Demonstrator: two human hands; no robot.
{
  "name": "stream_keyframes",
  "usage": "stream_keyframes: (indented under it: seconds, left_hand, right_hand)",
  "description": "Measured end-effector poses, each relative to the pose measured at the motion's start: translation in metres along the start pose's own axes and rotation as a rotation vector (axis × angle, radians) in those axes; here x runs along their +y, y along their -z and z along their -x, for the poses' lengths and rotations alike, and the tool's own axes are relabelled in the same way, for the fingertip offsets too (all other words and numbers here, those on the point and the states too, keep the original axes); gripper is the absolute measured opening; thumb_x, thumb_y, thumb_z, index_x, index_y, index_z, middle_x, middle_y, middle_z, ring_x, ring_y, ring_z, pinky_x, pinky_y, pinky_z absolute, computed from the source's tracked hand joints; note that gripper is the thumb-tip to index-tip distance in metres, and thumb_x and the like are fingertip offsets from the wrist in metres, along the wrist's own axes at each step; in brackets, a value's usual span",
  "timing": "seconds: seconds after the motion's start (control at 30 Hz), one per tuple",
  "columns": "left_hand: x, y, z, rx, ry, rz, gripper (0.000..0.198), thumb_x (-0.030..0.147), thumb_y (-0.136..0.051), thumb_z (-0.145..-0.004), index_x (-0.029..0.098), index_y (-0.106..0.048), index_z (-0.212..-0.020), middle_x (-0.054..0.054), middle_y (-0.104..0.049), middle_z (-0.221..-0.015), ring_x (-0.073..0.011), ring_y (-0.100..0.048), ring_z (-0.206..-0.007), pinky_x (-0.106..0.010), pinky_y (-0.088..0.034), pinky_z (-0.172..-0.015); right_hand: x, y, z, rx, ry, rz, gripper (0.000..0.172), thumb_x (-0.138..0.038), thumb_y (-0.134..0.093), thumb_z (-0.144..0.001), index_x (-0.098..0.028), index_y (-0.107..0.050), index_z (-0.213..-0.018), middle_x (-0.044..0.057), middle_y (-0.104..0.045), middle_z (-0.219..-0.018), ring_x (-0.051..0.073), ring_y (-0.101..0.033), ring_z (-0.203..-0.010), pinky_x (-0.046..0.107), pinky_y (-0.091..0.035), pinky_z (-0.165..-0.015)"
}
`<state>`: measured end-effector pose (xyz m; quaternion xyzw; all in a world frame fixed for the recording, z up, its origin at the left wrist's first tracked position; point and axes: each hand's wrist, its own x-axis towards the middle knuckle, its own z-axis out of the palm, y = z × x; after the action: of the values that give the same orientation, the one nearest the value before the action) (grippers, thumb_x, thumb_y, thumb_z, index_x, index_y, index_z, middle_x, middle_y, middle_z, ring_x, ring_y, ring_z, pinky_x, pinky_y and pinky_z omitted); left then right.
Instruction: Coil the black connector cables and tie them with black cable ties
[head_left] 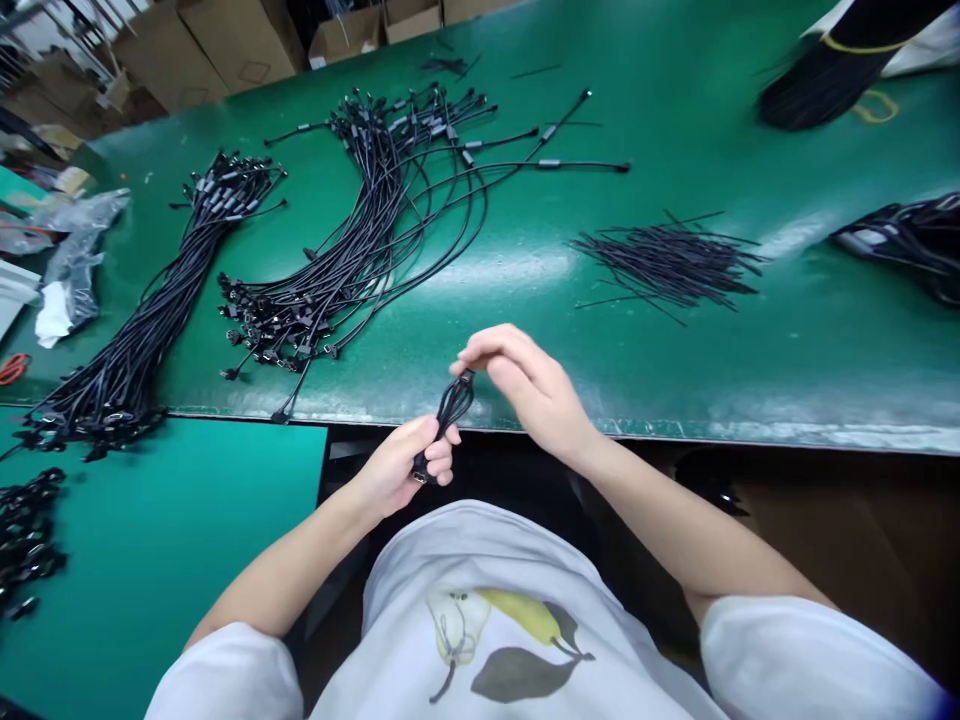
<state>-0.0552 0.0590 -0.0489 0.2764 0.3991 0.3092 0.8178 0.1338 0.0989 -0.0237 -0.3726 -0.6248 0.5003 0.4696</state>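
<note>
A black cable (454,402), folded into a small looped bundle, is held just off the near table edge. My left hand (401,462) wraps its fingers around the lower part, where a connector end shows below the thumb. At the upper tip of the bundle, the bent fingers of my right hand (534,388) close on the cable; exactly what lies between those fingertips is partly hidden. Beyond my hands lies a loose spread of black cables (375,230) with grey sleeves and connectors. To the right is a pile of short black ties (671,262).
A straight bundle of cables (180,275) lies on the green table (525,300) at left. Coiled cables (915,240) and a banded black bundle (825,80) are at right. Orange-handled scissors (13,368) and plastic bags (75,250) sit far left. Cardboard boxes (217,50) stand behind.
</note>
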Motion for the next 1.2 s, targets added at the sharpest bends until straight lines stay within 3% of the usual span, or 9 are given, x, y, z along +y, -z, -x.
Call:
stream_keyframes:
  seconds: [0.1,0.27,0.43,0.57,0.7,0.8,1.0,1.1,1.2]
  left_hand:
    - [0.002,0.003,-0.002,0.058,-0.159,-0.414,0.034,0.048,-0.056,-0.088,0.016,-0.061,-0.077,0.004,-0.043,-0.058,-0.0105,-0.041,-0.053,-0.024,-0.041,-0.056]
    - [0.006,-0.007,0.004,0.003,-0.32,-1.151,0.02,0.029,-0.051,-0.091,0.02,-0.067,-0.081,-0.004,-0.065,-0.077,-0.0176,-0.055,-0.072,-0.028,-0.04,-0.073]
    - [0.002,-0.007,0.002,-0.042,-0.126,-1.081,0.024,0.038,-0.048,-0.093,0.023,-0.068,-0.093,-0.005,-0.067,-0.093,-0.0204,-0.057,-0.083,-0.028,-0.042,-0.077]
    - [0.0,-0.008,-0.01,-0.081,0.055,-0.891,0.035,0.049,-0.046,-0.092,0.021,-0.065,-0.086,-0.001,-0.058,-0.075,-0.0167,-0.048,-0.069,-0.025,-0.04,-0.064]
    - [-0.008,-0.008,-0.02,-0.084,0.034,-0.807,0.039,0.052,-0.049,-0.09,0.019,-0.063,-0.079,0.001,-0.048,-0.063,-0.0149,-0.044,-0.062,-0.026,-0.039,-0.062]
    - [-0.016,-0.004,-0.025,-0.01,0.001,-0.747,0.045,0.059,-0.051,-0.086,0.017,-0.065,-0.077,0.002,-0.044,-0.056,-0.0143,-0.043,-0.056,-0.026,-0.039,-0.059]
    - [-0.024,0.005,-0.031,0.101,-0.036,-0.527,0.049,0.066,-0.058,-0.078,0.017,-0.063,-0.073,0.005,-0.034,-0.047,-0.0118,-0.034,-0.048,-0.026,-0.039,-0.054]
    - [-0.026,0.006,-0.035,0.087,-0.017,-0.413,0.05,0.066,-0.061,-0.075,0.016,-0.062,-0.073,0.007,-0.032,-0.047,-0.0094,-0.03,-0.045,-0.025,-0.038,-0.05]
    - [-0.029,0.008,-0.038,0.079,-0.015,-0.359,0.051,0.067,-0.063,-0.074,0.016,-0.061,-0.072,0.007,-0.031,-0.047,-0.0082,-0.029,-0.043,-0.025,-0.038,-0.048]
  right_hand:
    - [-0.007,0.01,0.019,-0.226,0.305,0.615,0.03,-0.04,-0.046,-0.096,-0.021,-0.059,-0.116,0.01,-0.063,-0.11,0.025,-0.057,-0.112,0.048,-0.039,-0.103]
    - [0.009,0.001,0.042,-0.575,0.229,1.087,0.031,-0.023,-0.032,-0.1,-0.011,-0.06,-0.095,0.008,-0.064,-0.077,0.018,-0.061,-0.068,0.031,-0.044,-0.063]
    - [0.022,0.012,0.042,-0.688,0.266,1.12,0.035,-0.041,-0.035,-0.101,-0.014,-0.056,-0.091,0.008,-0.065,-0.083,0.019,-0.062,-0.074,0.031,-0.043,-0.063]
    - [0.025,0.014,0.047,-0.673,0.337,1.208,0.021,-0.021,-0.036,-0.096,-0.013,-0.055,-0.091,0.008,-0.063,-0.077,0.02,-0.06,-0.066,0.032,-0.041,-0.058]
    - [0.025,0.021,0.043,-0.694,0.244,1.094,0.027,-0.031,-0.04,-0.098,-0.014,-0.058,-0.091,0.007,-0.066,-0.082,0.018,-0.061,-0.069,0.03,-0.043,-0.059]
    - [0.022,0.07,0.016,-0.627,0.204,0.86,0.028,-0.036,-0.041,-0.1,-0.019,-0.063,-0.095,0.003,-0.068,-0.093,0.014,-0.062,-0.087,0.024,-0.046,-0.073]
    - [0.046,0.257,-0.052,0.417,-0.199,1.205,0.032,-0.016,-0.037,-0.096,-0.016,-0.066,-0.108,0.012,-0.058,-0.123,0.02,-0.053,-0.113,0.034,-0.038,-0.1]
    - [0.067,0.305,-0.066,0.411,-0.253,1.26,0.022,-0.013,-0.048,-0.09,-0.011,-0.068,-0.098,0.016,-0.055,-0.127,0.022,-0.052,-0.111,0.034,-0.038,-0.1]
    - [0.08,0.311,-0.068,0.327,-0.235,1.282,0.018,-0.014,-0.049,-0.09,-0.011,-0.067,-0.09,0.014,-0.059,-0.116,0.02,-0.054,-0.102,0.031,-0.039,-0.094]
